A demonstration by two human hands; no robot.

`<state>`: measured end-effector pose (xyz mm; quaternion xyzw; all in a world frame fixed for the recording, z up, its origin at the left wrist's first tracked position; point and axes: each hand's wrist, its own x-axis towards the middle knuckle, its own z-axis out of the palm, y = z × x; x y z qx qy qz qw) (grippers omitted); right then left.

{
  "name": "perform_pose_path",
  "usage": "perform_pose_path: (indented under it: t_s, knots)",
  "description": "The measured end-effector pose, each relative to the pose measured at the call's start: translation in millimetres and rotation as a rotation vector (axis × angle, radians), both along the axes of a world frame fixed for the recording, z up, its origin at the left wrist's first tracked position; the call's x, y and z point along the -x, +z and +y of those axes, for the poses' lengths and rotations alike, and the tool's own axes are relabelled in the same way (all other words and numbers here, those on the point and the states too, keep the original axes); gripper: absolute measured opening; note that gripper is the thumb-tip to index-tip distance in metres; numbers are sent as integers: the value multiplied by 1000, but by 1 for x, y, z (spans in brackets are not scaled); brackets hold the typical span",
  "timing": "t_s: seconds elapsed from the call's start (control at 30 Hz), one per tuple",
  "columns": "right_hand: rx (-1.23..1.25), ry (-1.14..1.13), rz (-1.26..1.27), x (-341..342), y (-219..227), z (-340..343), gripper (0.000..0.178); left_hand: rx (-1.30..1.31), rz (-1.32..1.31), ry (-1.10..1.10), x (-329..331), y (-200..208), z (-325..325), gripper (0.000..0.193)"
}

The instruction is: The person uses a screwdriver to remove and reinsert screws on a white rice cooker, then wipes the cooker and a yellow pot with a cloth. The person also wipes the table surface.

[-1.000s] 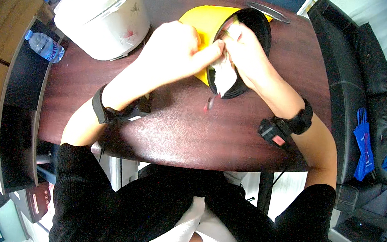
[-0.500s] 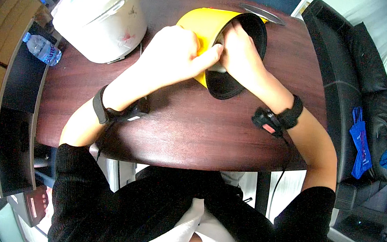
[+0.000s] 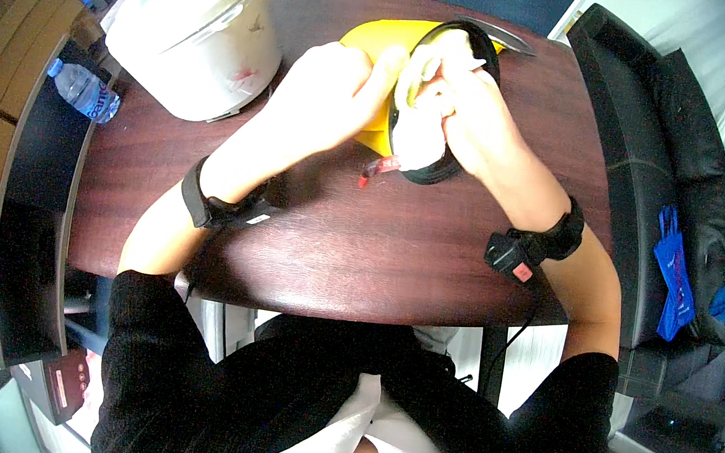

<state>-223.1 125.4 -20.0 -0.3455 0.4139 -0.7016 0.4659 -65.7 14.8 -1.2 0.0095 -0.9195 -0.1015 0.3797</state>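
Note:
My left hand (image 3: 335, 96) and my right hand (image 3: 477, 117) meet over a black round bowl (image 3: 446, 171) that stands on a yellow mat (image 3: 367, 40) at the far middle of the dark wooden table (image 3: 332, 241). Together they pinch a soft white packet (image 3: 417, 146) with a small red end (image 3: 380, 169) hanging toward me over the bowl's near rim. My left thumb presses against the packet's top, and my right fingers curl around it from the other side. Both wrists carry black bands. The inside of the bowl is mostly hidden by my hands.
A large white rice cooker (image 3: 195, 28) stands at the far left of the table. A knife (image 3: 504, 34) lies behind the bowl. A water bottle (image 3: 83, 91) sits on a dark shelf to the left, and a black sofa (image 3: 643, 165) runs along the right.
The packet, which hung lower in front of the bowl a second ago, is now gathered higher between both hands. Both hands have shifted slightly farther over the bowl.

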Motion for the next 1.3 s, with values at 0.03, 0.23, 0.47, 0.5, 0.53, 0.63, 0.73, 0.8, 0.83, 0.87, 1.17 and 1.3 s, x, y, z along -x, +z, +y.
perform_pose_path:
  t_s: [0.03,0.23,0.47,0.5,0.53,0.63,0.73,0.8,0.83,0.87,1.17,1.3]
  knots:
    - [-12,-123,60,-8,-2,1,9,18,1,3,0,1,1,33]
    - [69,-189,893,-29,-6,19,18,312,-3,93,2,-7,-5,23]
    - [183,-117,1534,-25,-5,37,25,2,-182,247,3,1,-3,22]
    - [222,-103,1633,-21,-6,41,25,59,-180,232,2,0,-4,21]
    - [262,-89,1731,-18,-6,46,25,115,-179,217,1,-1,-5,21]
    - [143,45,1921,-7,-5,61,18,131,-181,196,-3,1,-7,18]
    - [15,49,2143,19,-14,68,13,196,-253,133,6,7,-5,20]
    - [74,-57,2210,36,-15,63,14,235,-321,129,5,12,-5,21]
    - [104,-113,2205,44,-15,60,13,228,-350,141,5,14,-5,22]
    - [145,-204,2219,47,-6,57,12,223,-378,156,3,16,-7,23]
    - [438,-568,2249,70,33,15,24,248,-42,39,7,8,-16,18]
    - [334,-441,2241,74,22,8,27,197,-5,8,6,-4,-28,26]
